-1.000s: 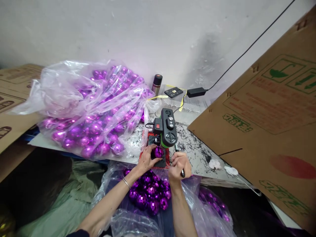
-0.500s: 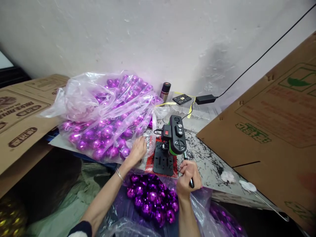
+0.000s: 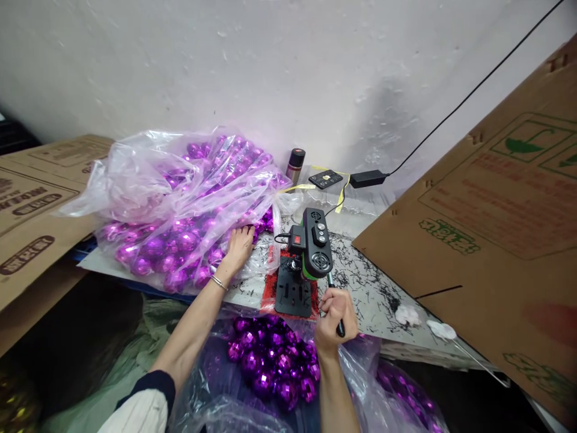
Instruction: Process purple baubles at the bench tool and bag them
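Observation:
My left hand [image 3: 240, 246] reaches to the mouth of a clear plastic bag [image 3: 157, 150] full of shiny purple mirror-faceted balls [image 3: 175, 240]. Its fingers lie stretched over the balls at the bag's right side, and I see nothing gripped in them. My right hand [image 3: 337, 316] is wrapped round the black-gripped lever [image 3: 341, 328] of a small black bench machine [image 3: 318, 243]. Beneath the machine's head is a black slotted base plate [image 3: 293, 291] on a red sheet. In front of me, a second heap of purple balls [image 3: 274, 361] lies in clear plastic, between my forearms.
Black scraps [image 3: 360, 264] litter the white tabletop. A dark spray can [image 3: 295, 165], a black keypad-like box [image 3: 325, 178] and a power adapter [image 3: 368, 178] sit by the wall. Cardboard boxes flank the table, left [image 3: 40, 198] and right [image 3: 487, 240].
My left hand has moved from beside the machine up and left onto the balls in the bag, its fingers stretching out. My right hand stays on the lever. The view has shifted slightly.

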The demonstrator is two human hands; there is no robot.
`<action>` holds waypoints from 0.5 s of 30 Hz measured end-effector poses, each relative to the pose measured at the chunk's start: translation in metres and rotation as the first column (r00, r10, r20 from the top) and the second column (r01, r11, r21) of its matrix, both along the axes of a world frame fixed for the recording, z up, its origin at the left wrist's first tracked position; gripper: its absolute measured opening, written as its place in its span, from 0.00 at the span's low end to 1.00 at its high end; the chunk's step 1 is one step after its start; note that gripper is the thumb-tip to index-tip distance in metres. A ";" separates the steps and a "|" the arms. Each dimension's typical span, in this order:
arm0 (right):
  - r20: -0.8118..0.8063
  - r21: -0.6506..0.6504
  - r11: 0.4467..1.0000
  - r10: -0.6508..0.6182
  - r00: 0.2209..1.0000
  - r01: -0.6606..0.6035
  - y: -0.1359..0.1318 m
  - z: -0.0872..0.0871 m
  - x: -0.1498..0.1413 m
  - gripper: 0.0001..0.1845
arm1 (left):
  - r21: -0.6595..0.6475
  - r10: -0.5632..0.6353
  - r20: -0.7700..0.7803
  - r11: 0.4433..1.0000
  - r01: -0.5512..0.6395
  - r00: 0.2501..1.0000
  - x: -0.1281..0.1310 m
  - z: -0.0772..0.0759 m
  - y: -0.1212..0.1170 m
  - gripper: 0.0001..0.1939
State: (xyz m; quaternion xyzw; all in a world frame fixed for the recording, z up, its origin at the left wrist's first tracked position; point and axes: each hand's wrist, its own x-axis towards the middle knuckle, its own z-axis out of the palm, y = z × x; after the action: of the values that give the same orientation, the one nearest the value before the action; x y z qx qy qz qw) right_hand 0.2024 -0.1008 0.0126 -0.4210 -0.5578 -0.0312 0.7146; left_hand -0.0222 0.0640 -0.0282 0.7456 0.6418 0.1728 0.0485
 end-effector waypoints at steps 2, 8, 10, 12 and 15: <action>0.013 -0.003 1.000 0.001 1.000 -0.001 0.000 0.001 0.001 0.23 | -0.026 -0.009 0.123 1.000 0.012 0.992 0.002 0.004 0.002 0.30; 0.011 -0.019 1.000 0.000 1.000 0.001 0.001 0.013 0.001 0.23 | -0.217 0.181 0.933 0.972 0.087 0.310 0.001 0.011 -0.039 0.32; -0.011 -0.025 1.000 -0.001 1.000 0.001 0.002 0.020 0.000 0.24 | -0.259 0.252 0.966 0.949 0.180 0.060 0.006 0.010 -0.063 0.30; -0.031 -0.026 1.000 0.000 1.000 -0.001 0.004 0.026 0.000 0.24 | -0.268 0.295 0.953 0.929 0.255 -0.075 0.017 0.005 -0.084 0.29; -0.034 -0.035 0.999 -0.001 0.999 0.000 0.006 0.033 0.000 0.24 | -0.306 0.370 0.914 0.899 0.313 -0.168 0.039 -0.011 -0.107 0.32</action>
State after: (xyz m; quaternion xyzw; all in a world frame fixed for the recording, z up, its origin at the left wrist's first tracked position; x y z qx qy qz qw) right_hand 0.2021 -0.0948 0.0452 -0.4339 -0.5458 -0.0142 0.7167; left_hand 0.0172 -0.0434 -0.0390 0.2932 0.4074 0.5319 0.6821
